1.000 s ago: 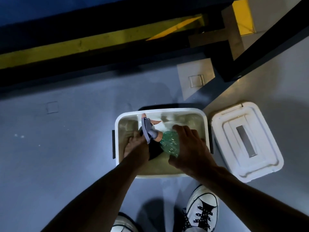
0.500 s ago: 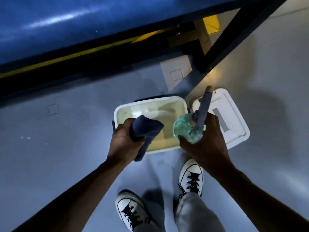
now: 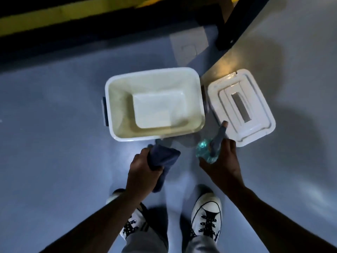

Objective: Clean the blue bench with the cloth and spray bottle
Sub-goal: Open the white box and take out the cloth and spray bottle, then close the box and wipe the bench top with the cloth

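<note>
The left hand is clenched around a dark blue cloth, bunched in the fist with one end hanging below the palm. The right hand grips a spray bottle by its green translucent body; the grey-blue spray head sticks up and away from the person, its tip overlapping the near corner of the lid in this view. Both hands hover above the floor, well apart from each other, just on the near side of a white plastic tub.

The tub sits open on the floor with nothing inside, a dark handle on its left wall. Just beside it to the right lies its white lid, flat, with a rectangular slot in the middle. Below the hands are two white sneakers with dark laces and grey trouser legs.

The floor is smooth, grey-blue and glossy, with a warm patch of light near the lid. A pale square plate is set into it beyond the tub. Along the top runs a yellow stripe between black bands, and a black frame leg slants down at upper right. The bench top itself is out of view. No readable writing or labels show anywhere.
</note>
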The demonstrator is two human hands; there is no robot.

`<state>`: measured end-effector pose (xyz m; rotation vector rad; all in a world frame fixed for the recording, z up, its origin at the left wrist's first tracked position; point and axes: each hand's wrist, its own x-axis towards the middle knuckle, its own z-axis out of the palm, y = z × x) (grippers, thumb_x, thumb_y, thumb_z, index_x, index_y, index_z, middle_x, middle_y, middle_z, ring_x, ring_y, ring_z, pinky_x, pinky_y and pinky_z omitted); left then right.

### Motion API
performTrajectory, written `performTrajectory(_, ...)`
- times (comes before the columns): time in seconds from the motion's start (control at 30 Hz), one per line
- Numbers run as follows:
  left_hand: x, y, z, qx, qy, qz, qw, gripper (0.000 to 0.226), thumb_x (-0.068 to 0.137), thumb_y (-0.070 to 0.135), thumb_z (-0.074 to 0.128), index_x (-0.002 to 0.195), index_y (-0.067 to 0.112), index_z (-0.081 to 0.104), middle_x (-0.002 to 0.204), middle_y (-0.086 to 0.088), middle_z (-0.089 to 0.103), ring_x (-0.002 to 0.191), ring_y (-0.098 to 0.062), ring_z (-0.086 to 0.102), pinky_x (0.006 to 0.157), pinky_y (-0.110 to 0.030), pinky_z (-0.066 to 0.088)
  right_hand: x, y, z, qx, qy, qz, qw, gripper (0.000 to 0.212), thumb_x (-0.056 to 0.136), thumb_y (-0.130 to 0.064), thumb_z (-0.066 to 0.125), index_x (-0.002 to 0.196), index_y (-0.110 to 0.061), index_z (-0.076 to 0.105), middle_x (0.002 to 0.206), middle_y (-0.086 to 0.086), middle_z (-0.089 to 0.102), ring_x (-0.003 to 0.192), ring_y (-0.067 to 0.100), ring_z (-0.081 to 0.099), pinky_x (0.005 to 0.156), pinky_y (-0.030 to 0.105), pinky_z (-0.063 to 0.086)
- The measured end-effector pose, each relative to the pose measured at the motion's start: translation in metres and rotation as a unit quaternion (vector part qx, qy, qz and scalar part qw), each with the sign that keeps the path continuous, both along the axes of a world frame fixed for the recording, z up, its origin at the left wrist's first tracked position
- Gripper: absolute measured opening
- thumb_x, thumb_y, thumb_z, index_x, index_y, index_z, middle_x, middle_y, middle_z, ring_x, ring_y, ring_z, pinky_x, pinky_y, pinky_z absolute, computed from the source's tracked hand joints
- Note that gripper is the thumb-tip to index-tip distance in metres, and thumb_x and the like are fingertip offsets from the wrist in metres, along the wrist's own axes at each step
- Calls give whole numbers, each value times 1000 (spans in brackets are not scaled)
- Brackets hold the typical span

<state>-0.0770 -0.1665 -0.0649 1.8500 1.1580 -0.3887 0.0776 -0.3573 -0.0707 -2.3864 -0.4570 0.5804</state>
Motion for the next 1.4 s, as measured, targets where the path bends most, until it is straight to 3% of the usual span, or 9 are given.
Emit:
performTrajectory(0.17, 4, -9, -54, 15, 8, 31, 999, 44, 77, 30, 68, 119, 37, 56, 106, 4, 63, 88, -20, 66, 70, -38, 56, -10, -4, -63, 15, -28, 17, 999, 84, 63, -14, 85, 132, -17, 38, 117, 8, 45, 104, 13, 44, 78, 28, 46)
performTrajectory(0.37, 1, -19, -37, 78, -3, 0, 997, 67, 82, 39, 78, 141, 31, 48, 131, 0, 56, 112, -26, 62, 90, -46, 56, -17, -26, -53, -22, 16, 22, 999, 99, 66, -28, 90, 146, -19, 32, 132, 4, 44, 113, 21, 51, 80, 28, 48)
performTrajectory(0.53, 28, -15, 35, 87, -102, -86, 987, 23, 92, 33, 70, 113, 26, 66, 105, 8, 69, 97, -20, 70, 83, -38, 56, -5, -47, 2, -106, 86, -1, 991, 81, 79, -30, 81, 145, -26, 35, 139, -1, 45, 122, 20, 54, 88, 43, 56)
performTrajectory(0.67, 111, 5, 78, 95, -173, -133, 971, 19, 91, 34, 66, 106, 22, 68, 96, 5, 69, 83, -15, 66, 81, -40, 57, 26, -53, 40, -110, 99, -156, 977, 52, 85, -24, 77, 131, -13, 54, 124, 8, 60, 104, 21, 63, 87, 38, 55)
performTrajectory(0.8, 209, 11, 86, 125, -201, -205, 950, 24, 91, 25, 73, 111, 12, 68, 102, -6, 69, 91, -27, 68, 82, -42, 57, 74, -49, 43, -63, 183, -353, 915, 39, 87, -24, 75, 120, -6, 63, 110, 13, 70, 98, 29, 67, 92, 43, 55)
performTrajectory(0.97, 320, 5, 34, 167, -35, -378, 910, 50, 96, 41, 63, 137, 15, 53, 136, -14, 54, 125, -37, 55, 100, -47, 51, 135, -49, -4, 50, 307, -510, 802, 26, 88, -23, 73, 105, -5, 65, 87, 12, 61, 73, 23, 60, 85, 45, 57)
performTrajectory(1.13, 374, -9, -34, 167, 50, -383, 907, 61, 97, 41, 61, 147, 10, 45, 146, -17, 43, 135, -40, 47, 109, -51, 44, 168, -63, -50, 34, 323, -601, 731, 20, 84, -16, 72, 85, -7, 53, 78, 9, 58, 67, 24, 58, 85, 51, 58)
performTrajectory(1.23, 377, -19, -66, 157, 84, -374, 910, 66, 94, 42, 66, 146, 9, 43, 145, -19, 44, 132, -41, 50, 101, -46, 46, 174, -74, -67, 30, 358, -611, 706, 27, 79, -12, 70, 102, -7, 58, 86, 12, 62, 70, 25, 60, 80, 47, 59)
performTrajectory(1.4, 371, -26, -85, 177, 78, -332, 923, 63, 87, 41, 71, 138, 13, 46, 137, -14, 44, 122, -38, 53, 90, -44, 50, 174, -84, -75, 32, 353, -608, 710, 11, 75, -8, 65, 86, -10, 61, 83, 13, 69, 74, 29, 70, 60, 35, 61)
